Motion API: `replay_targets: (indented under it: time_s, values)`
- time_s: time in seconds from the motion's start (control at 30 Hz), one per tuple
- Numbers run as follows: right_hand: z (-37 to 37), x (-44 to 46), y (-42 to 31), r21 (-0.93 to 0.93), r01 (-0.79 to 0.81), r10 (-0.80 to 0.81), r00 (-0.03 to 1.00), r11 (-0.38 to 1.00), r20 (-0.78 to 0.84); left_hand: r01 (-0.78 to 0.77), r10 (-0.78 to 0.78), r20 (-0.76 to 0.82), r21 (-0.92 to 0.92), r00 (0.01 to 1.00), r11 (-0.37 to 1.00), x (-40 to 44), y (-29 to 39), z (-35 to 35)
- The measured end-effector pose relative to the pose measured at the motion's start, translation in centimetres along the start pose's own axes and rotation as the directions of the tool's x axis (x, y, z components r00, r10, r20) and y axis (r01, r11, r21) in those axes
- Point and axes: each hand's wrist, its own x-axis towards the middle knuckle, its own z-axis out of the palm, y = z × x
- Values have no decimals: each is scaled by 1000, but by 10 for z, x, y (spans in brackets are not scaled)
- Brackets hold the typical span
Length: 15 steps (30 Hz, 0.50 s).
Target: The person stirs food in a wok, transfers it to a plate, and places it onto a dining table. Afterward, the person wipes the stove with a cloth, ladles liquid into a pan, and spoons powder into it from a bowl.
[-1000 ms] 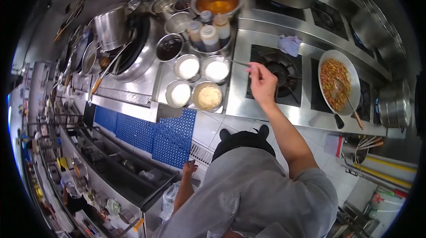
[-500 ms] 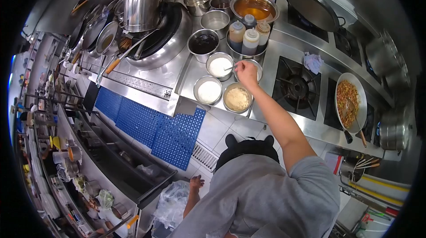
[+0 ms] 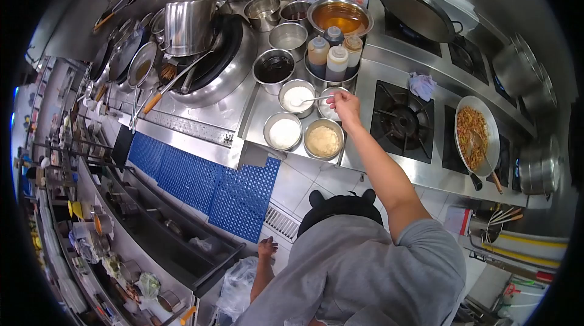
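- Your right hand (image 3: 345, 109) is near the middle of the frame, its thumb and fingers clamped on the handle of a thin metal spoon (image 3: 313, 100).
- The spoon points toward the left of the frame, and its head is at the white contents of the upper-left powder bowl (image 3: 297, 95). You cannot tell from here whether it touches them.
- Below your right hand is the upper-right powder bowl (image 3: 326, 106), which the hand partly hides.
- Nearer the bottom of the frame, you have the lower-left powder bowl (image 3: 285, 131), white inside, and just beside it the lower-right powder bowl (image 3: 323, 139), with pale yellow contents.
- All four stand on the steel desk (image 3: 258, 120), in the upper middle of the frame.
- Your left hand (image 3: 266, 247) is low in the frame, left of your body, with its fingers loosely apart and nothing visible in it.
- Just above the powder bowls you have a bowl of dark liquid (image 3: 274, 68) on the left and a group of upright squeeze bottles (image 3: 337, 62) in a round container.
- Above the bottles is a wide basin of amber liquid (image 3: 340, 19).
- Right of your right hand is a bare burner (image 3: 403, 120); farther right, a pan (image 3: 494, 137) holds diced food and a ladle (image 3: 478, 141).
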Motion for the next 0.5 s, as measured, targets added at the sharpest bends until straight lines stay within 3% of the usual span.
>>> replay_targets:
  time_s: [0.17,0.27,0.33,0.5]
  values:
    - [-23,-12,-7,160,-43,47,999,986,-18,-51,46,39,141,998,989,1,22,1]
    - [-60,-23,-19,387,-77,69,997,919,36,-21,15,53,111,998,994,2,25,6]
    - [-93,-35,-35,479,-99,94,995,872,35,-30,13,92,189,996,981,6,29,8]
    - [-209,-65,-61,637,73,-6,994,767,-107,-28,-5,151,215,989,976,36,29,23]
